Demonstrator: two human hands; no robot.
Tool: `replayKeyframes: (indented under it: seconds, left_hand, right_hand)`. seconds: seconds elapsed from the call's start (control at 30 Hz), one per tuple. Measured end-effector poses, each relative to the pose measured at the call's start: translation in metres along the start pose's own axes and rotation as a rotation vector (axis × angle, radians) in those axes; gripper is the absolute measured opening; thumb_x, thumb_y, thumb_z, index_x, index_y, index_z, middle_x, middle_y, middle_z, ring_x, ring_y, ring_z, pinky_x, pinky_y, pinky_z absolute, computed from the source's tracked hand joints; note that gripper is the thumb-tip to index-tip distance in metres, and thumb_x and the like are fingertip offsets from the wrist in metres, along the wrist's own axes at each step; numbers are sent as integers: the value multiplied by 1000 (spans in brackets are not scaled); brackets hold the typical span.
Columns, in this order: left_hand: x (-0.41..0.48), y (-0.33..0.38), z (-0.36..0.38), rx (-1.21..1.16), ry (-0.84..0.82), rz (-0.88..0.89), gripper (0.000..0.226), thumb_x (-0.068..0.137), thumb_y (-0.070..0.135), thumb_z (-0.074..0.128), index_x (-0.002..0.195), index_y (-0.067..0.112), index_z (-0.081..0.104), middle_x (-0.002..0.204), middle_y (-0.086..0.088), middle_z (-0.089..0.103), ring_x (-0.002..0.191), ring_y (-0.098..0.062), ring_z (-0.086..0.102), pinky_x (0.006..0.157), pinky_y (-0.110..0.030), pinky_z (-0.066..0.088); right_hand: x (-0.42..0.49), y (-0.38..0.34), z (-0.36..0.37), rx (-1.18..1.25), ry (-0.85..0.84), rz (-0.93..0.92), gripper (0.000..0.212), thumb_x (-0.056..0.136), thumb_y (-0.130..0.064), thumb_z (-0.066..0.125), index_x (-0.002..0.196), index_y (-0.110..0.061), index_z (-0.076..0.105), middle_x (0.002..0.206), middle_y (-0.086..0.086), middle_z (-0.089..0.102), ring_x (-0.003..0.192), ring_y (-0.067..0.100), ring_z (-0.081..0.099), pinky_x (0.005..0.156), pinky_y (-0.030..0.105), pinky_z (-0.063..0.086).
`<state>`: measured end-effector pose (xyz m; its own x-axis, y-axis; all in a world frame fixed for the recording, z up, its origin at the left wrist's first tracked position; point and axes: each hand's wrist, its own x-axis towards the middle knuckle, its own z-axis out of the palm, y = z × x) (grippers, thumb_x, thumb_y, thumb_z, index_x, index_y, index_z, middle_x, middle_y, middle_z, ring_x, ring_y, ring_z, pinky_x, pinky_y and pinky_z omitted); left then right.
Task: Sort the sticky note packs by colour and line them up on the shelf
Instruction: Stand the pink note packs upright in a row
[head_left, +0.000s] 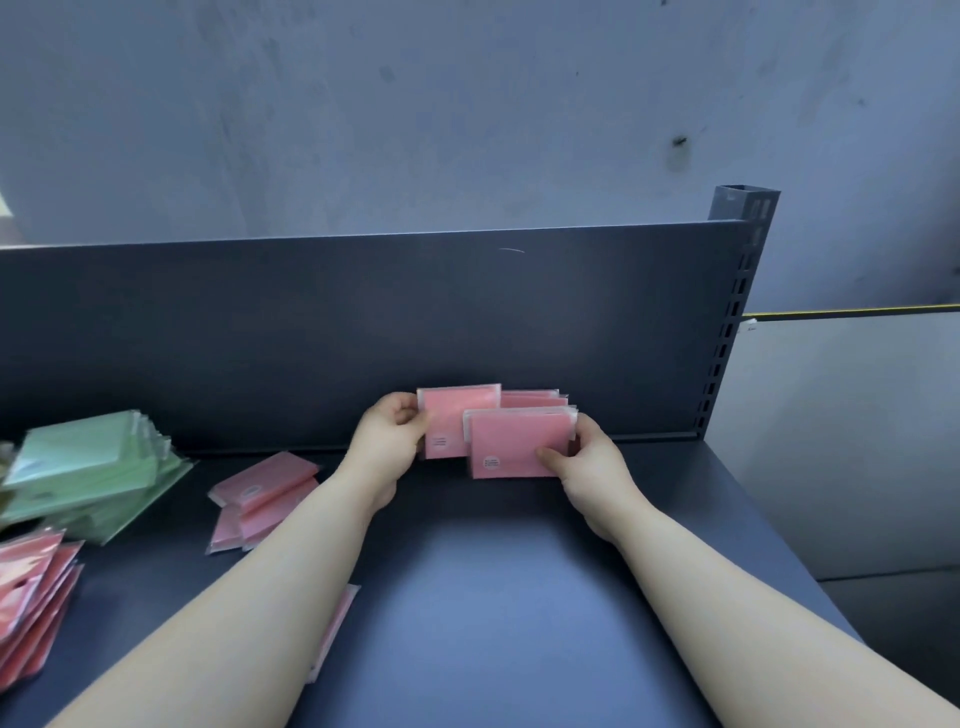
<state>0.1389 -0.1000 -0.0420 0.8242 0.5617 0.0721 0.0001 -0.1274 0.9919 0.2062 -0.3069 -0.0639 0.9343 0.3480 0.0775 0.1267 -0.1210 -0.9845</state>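
Several pink sticky note packs stand upright against the back panel of the dark shelf (493, 597). My left hand (389, 436) grips the left edge of one upright pink pack (452, 415). My right hand (587, 462) holds the front pink pack (519, 441) at its right edge, thumb on its lower face. More pink packs (535, 400) stand behind these two. A loose heap of pink packs (260, 493) lies on the shelf to the left. Green packs (88, 467) are stacked at the far left.
Red packs (31, 597) lie fanned at the left edge. One pink pack (337, 629) shows partly under my left forearm. A slotted upright post (737, 291) ends the shelf on the right, with a grey wall behind.
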Motion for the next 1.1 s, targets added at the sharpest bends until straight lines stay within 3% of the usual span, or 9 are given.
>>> replayKeyframes:
  seconds: [0.1, 0.17, 0.3, 0.4, 0.53, 0.7, 0.8, 0.93, 1.1]
  left_hand:
    - [-3, -1, -4, -231, 274, 18, 15, 96, 5, 47, 94, 16, 57, 100, -9, 65, 93, -26, 61, 86, -39, 49]
    - [-6, 5, 0, -469, 406, -99, 20, 97, 5, 41, 90, 18, 54, 89, -4, 61, 82, -21, 58, 82, -36, 48]
    - [-18, 13, 16, -685, 319, -334, 19, 101, 10, 38, 100, 11, 57, 90, -4, 65, 78, -18, 62, 77, -34, 52]
    - [-21, 14, 27, -667, 237, -374, 23, 102, 13, 37, 92, 11, 57, 93, -6, 66, 81, -21, 64, 84, -38, 52]
    - [-22, 13, 40, -618, 196, -389, 26, 103, 13, 36, 90, 10, 58, 90, -6, 66, 76, -21, 62, 79, -37, 51]
    - [-25, 7, 53, -469, 107, -358, 30, 102, 18, 37, 117, 4, 59, 108, -11, 67, 89, -25, 63, 90, -38, 48]
    - [-25, 5, 49, -389, 126, -296, 28, 101, 18, 36, 121, 8, 54, 100, -5, 65, 88, -22, 61, 89, -35, 48]
    - [-34, 4, 48, -266, 112, -187, 20, 104, 26, 34, 111, 17, 50, 95, 0, 61, 83, -15, 58, 72, -27, 47]
    - [-44, 0, 56, -125, 41, -45, 21, 103, 37, 34, 95, 27, 50, 101, -5, 60, 86, -17, 54, 82, -32, 46]
  right_hand:
    - [0, -1, 4, -87, 67, -34, 32, 86, -6, 60, 108, -27, 50, 96, -7, 64, 93, 17, 62, 78, 26, 48]
    - [-1, -3, 8, -131, 106, -51, 40, 87, -5, 59, 119, -25, 43, 95, -9, 60, 91, 17, 59, 73, 25, 43]
    - [-4, -6, 12, -186, 127, -40, 67, 89, -7, 59, 146, -18, 26, 112, -4, 58, 101, 17, 56, 84, 23, 39]
    - [-5, -6, 13, -233, 128, -27, 60, 89, -8, 60, 143, -13, 34, 118, 1, 60, 108, 21, 57, 84, 22, 39]
    - [-8, -7, 12, -279, 112, -51, 42, 88, -6, 56, 128, -15, 47, 97, -3, 59, 89, 18, 56, 74, 23, 38]
    - [-7, -8, 13, -272, 122, -60, 46, 89, -6, 54, 132, -17, 42, 99, -3, 59, 88, 18, 55, 73, 25, 39]
    - [-6, -7, 13, -294, 130, -57, 51, 90, -7, 54, 137, -15, 38, 103, -1, 59, 91, 18, 55, 76, 24, 39]
    - [-8, -5, 11, -199, 151, -67, 52, 92, -7, 48, 141, -20, 36, 114, -6, 58, 100, 14, 55, 77, 19, 41]
    - [-18, 0, 13, -282, 290, -296, 43, 88, -12, 56, 130, -14, 48, 125, 4, 45, 118, 17, 43, 96, 21, 33]
